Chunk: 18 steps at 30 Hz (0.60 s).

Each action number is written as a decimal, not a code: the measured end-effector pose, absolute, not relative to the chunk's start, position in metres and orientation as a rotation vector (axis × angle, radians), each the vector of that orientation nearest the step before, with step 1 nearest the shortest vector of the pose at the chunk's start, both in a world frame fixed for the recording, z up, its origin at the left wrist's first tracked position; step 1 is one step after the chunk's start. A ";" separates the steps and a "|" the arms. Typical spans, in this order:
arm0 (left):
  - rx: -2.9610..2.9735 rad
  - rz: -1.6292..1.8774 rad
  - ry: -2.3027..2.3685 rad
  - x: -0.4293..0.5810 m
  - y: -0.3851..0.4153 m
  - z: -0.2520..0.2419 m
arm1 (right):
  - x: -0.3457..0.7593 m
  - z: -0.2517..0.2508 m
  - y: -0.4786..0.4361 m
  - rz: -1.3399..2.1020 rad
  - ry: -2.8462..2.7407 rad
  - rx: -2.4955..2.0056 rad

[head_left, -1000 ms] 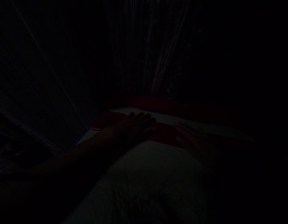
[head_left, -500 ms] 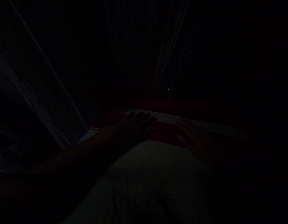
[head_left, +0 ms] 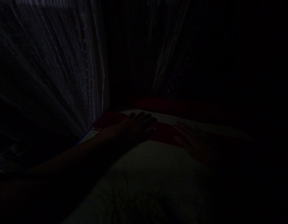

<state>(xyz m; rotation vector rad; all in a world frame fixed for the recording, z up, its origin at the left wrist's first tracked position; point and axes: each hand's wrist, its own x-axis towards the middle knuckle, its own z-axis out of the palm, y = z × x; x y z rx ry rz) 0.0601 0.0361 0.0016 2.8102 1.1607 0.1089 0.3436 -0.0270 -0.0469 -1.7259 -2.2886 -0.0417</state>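
Note:
The view is very dark. A dark red strip of cloth [head_left: 166, 133] with a fringed left end runs across a pale flat surface [head_left: 155, 165]. On the strip lies my left hand [head_left: 140, 126], palm down, its fingers stretched out toward the right. My right hand [head_left: 192, 140] is over the strip farther right, fingers extended and pointing left, with a gap between the two hands. Neither hand grips anything that I can see. The right wrist and forearm fade into the dark.
A sheer, gathered curtain [head_left: 88, 77] hangs at the left, close to the surface's edge. A blue edge [head_left: 84, 135] borders the surface's left side. Behind it is a dark red shape [head_left: 158, 103] with small glints [head_left: 169, 91] above. The right side is black.
The curtain at the left has swung or spread to the right and shows lighter folds. My right hand has shifted slightly left; my left hand stays in place.

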 end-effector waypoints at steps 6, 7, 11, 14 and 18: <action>2.838 0.131 1.144 0.062 0.036 0.002 | 0.352 -0.049 -0.025 0.000 -2.288 -1.753; 2.837 0.157 1.143 0.063 0.036 0.001 | 0.353 -0.050 -0.025 -0.008 -2.290 -1.747; 2.846 0.234 1.004 0.069 0.034 0.001 | 0.352 -0.051 -0.024 -0.002 -2.285 -1.748; 2.858 0.288 0.878 0.072 0.031 0.001 | 0.351 -0.051 -0.026 0.000 -2.283 -1.744; 2.882 0.398 0.776 0.073 0.030 0.002 | 0.352 -0.051 -0.029 -0.038 -2.273 -1.702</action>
